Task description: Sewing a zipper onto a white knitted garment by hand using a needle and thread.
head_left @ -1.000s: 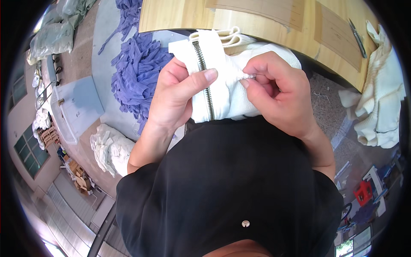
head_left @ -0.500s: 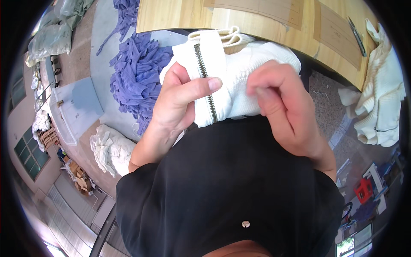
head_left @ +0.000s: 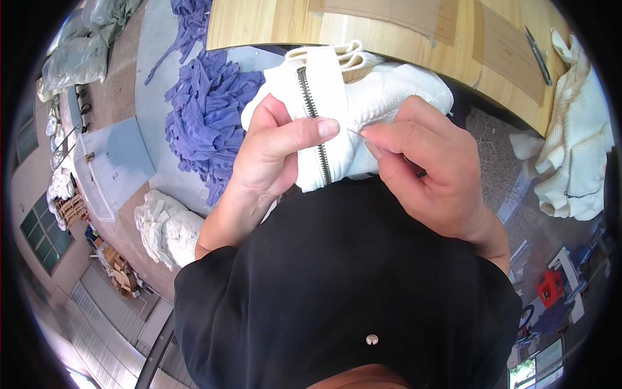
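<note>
A pale wooden worktop (head_left: 265, 26) stands beyond the fingers (head_left: 389, 135), with a heap of purple cloth (head_left: 204, 123) off to their left. The left hand (head_left: 272, 146) pinches the white garment (head_left: 395, 91), its thumb just right of the metal zip (head_left: 308, 97). The right hand (head_left: 431, 159) grips what looks like a needle (head_left: 354, 132), pointing toward that thumb. The step seems to be hand-stitching between the two hands; the next move likely calls for a steady left pinch and careful aim, clear of the thumb.
</note>
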A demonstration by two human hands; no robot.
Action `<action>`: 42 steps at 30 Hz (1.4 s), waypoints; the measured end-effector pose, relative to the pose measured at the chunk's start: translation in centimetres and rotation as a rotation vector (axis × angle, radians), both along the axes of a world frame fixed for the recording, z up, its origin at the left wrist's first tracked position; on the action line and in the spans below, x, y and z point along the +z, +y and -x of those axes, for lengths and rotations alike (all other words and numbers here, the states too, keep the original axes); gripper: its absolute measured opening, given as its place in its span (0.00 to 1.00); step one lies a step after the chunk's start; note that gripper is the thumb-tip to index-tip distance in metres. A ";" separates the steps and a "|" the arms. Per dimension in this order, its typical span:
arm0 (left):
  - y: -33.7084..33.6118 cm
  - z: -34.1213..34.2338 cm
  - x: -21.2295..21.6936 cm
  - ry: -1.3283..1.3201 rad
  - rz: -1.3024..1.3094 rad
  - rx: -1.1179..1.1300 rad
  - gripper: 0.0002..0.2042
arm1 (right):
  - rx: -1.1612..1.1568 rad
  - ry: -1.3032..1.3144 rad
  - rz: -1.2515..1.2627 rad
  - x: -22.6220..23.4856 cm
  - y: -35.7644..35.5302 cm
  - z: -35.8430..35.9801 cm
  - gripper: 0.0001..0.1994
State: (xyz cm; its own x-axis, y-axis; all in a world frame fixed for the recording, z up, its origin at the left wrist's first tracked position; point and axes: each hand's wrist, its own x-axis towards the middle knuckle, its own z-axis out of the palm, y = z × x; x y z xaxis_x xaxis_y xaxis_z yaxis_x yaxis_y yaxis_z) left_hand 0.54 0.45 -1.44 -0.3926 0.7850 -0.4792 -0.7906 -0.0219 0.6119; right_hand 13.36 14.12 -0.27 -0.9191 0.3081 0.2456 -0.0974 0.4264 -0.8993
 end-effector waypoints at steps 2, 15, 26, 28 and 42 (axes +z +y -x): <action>0.0 0.0 0.0 0.002 0.003 -0.005 0.20 | -0.006 0.000 -0.006 0.1 -0.1 0.0 0.10; 0.2 -0.1 0.2 0.013 -0.002 -0.007 0.21 | -0.006 0.026 0.097 -0.7 -0.1 -0.1 0.09; 0.1 0.2 0.0 -0.010 0.013 -0.020 0.21 | 0.003 0.022 0.113 -1.1 -0.1 0.2 0.08; 0.0 0.2 0.0 -0.009 0.014 -0.022 0.21 | 0.001 0.018 0.107 -1.0 -0.2 0.3 0.08; 0.2 0.1 0.1 0.011 0.013 -0.007 0.22 | 0.012 0.039 0.105 -1.0 -0.1 0.3 0.09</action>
